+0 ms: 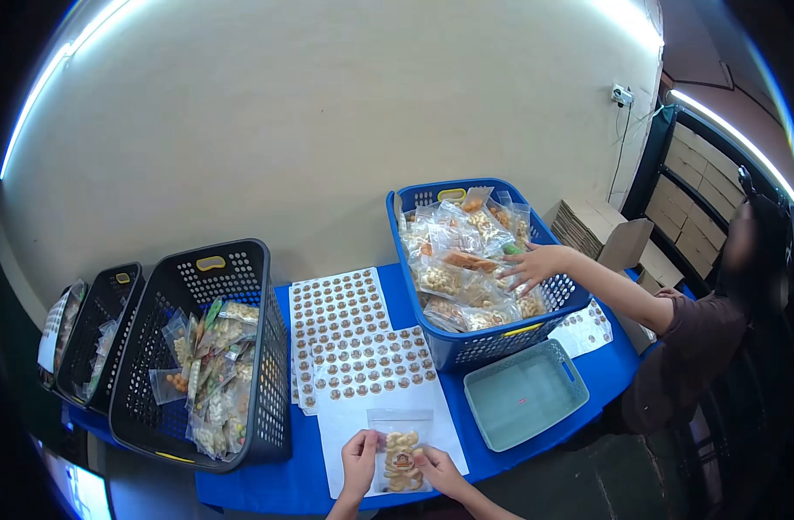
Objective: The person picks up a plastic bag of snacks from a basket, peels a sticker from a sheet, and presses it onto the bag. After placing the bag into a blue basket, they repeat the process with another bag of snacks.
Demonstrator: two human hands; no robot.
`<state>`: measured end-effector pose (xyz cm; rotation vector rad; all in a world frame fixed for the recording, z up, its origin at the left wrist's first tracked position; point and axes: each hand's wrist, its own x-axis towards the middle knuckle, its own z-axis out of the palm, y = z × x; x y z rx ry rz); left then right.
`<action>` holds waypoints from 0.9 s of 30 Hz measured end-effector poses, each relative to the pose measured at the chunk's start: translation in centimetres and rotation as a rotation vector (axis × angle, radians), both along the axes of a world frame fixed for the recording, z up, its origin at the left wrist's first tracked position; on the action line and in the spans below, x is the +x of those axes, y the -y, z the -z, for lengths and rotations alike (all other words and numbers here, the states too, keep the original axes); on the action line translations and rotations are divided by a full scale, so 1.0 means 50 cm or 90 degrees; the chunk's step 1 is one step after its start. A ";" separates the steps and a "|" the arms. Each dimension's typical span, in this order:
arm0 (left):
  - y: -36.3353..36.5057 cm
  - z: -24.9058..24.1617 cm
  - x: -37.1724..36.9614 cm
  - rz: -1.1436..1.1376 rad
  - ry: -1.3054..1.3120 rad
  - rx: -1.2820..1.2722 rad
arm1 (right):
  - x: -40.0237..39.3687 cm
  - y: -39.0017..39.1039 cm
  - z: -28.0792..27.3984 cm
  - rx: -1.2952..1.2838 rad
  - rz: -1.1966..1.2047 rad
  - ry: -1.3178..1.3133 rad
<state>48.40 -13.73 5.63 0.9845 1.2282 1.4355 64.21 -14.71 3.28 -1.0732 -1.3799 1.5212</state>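
Note:
A clear plastic bag of pale snacks [400, 440] with a round label on its front lies between my hands, over a white sheet at the table's near edge. My left hand [360, 464] grips the bag's left side, fingers closed on it. On its right side, my right hand [441, 473] has its thumb and fingers at the round label, closed on the bag. Just beyond are sheets of round stickers [341, 303], spread on the blue tablecloth [306, 481] and partly overlapping.
A blue basket [466, 351] heaped with snack bags stands at the back; a co-worker's hand [540, 264] reaches into it. An empty green-grey tray [525, 394] sits in front. At left stand a black basket [271, 381] holding snack bags and further baskets. Cardboard [588, 230] is stacked right.

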 end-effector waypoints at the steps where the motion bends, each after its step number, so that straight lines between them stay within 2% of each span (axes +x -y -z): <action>1: -0.002 0.001 -0.005 0.003 -0.012 0.015 | 0.004 0.001 0.007 0.028 -0.012 0.019; 2: -0.004 0.005 -0.005 -0.017 -0.025 0.034 | 0.009 -0.001 0.013 0.045 0.002 0.016; 4: 0.001 -0.002 -0.014 -0.013 -0.175 0.072 | 0.016 -0.016 -0.011 0.082 0.029 0.009; 7: 0.006 -0.026 -0.021 -0.006 -0.303 0.117 | 0.047 -0.045 -0.064 0.214 -0.037 0.128; 8: 0.009 -0.033 -0.023 -0.003 -0.330 0.129 | 0.051 -0.049 -0.088 0.225 -0.105 0.150; 11: 0.012 -0.048 -0.036 0.035 -0.405 0.137 | 0.035 -0.052 -0.113 0.292 -0.186 0.092; 12: 0.011 -0.056 -0.042 0.069 -0.422 0.144 | 0.029 -0.056 -0.104 0.296 -0.176 0.059; 15: 0.002 -0.029 -0.060 0.134 -0.513 0.175 | 0.026 -0.076 -0.094 0.164 -0.241 0.126; 18: 0.001 -0.009 -0.050 0.167 -0.561 0.190 | 0.009 -0.069 -0.081 0.271 -0.173 0.430; 22: -0.002 -0.003 -0.047 0.112 -0.521 0.189 | -0.011 -0.039 -0.070 0.210 -0.088 0.267; 23: -0.002 -0.012 -0.050 0.094 -0.494 0.174 | -0.022 -0.034 -0.078 0.227 -0.070 0.284; 25: -0.014 -0.034 -0.064 0.055 -0.541 0.218 | -0.043 -0.025 -0.093 0.259 -0.036 0.322; 27: -0.033 -0.049 -0.088 -0.056 -0.532 0.234 | -0.053 -0.020 -0.108 0.249 -0.028 0.272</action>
